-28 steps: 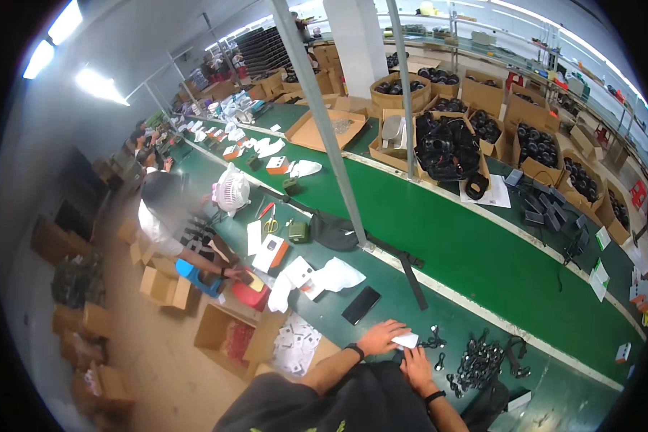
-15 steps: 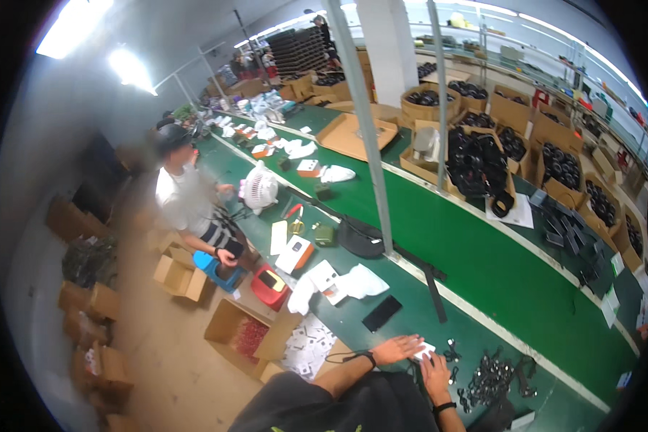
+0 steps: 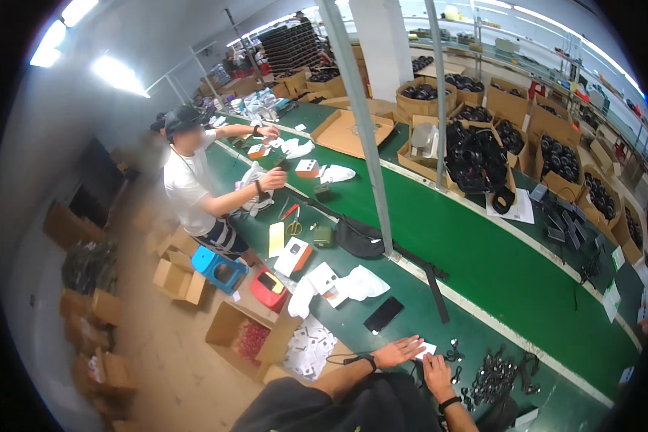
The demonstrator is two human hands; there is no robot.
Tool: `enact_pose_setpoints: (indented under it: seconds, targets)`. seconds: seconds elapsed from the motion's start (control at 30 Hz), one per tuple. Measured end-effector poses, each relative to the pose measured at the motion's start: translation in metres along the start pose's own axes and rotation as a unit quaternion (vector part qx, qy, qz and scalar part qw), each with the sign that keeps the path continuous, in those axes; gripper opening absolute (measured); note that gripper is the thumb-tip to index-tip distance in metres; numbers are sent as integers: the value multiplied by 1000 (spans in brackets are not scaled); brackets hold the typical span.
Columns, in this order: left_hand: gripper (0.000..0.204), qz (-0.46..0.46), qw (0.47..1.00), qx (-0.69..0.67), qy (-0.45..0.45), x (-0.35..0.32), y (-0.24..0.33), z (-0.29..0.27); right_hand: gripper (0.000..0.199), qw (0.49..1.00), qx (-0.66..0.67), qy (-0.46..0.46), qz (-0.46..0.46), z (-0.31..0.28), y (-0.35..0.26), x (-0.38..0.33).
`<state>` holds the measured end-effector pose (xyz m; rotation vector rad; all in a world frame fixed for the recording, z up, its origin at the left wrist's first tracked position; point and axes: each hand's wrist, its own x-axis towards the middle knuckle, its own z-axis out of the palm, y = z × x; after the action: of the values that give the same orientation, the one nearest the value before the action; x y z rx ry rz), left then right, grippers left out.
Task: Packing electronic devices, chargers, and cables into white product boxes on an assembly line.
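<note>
1 white slip lies at 5 o'clock, seemingly light, best edge-held; left hand, right hand: cannot tell grip.

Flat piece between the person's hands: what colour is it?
The flat piece is white; it shows in the head view, partly covered.

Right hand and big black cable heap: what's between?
Head view: a few loose black cables lie between the right hand and the cable heap.
</note>
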<state>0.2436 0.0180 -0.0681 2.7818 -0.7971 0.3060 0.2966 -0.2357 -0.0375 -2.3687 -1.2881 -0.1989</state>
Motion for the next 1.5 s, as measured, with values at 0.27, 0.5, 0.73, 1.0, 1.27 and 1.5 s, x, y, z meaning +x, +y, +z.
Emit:
enact_pose_setpoints:
  seconds: [0.27, 0.5, 0.73, 1.0, 1.27, 1.5]
  targets:
    - [79, -62, 978, -76, -187, 4, 7, -34, 67, 992, 83, -85, 48, 3, -10, -5]
    - [76, -112, 967, -167, -157, 20, -7, -44, 67, 975, 65, -171, 123, 5, 20, 54]
    - [70, -397, 889, -228, 13, 3, -19, -54, 71, 939, 96, -67, 322, -26, 111, 100]
    - [49, -321, 883, -314, -137, 11, -49, -32, 66, 957, 119, -125, 231, -40, 153, 108]
    - [52, -262, 948, -134, -124, -26, -68, -42, 62, 946, 41, 69, 315, -48, 210, 126]
    - [64, -234, 799, -448, -324, -41, -43, -82, 88, 831, -88, 67, 545, -38, 365, 32]
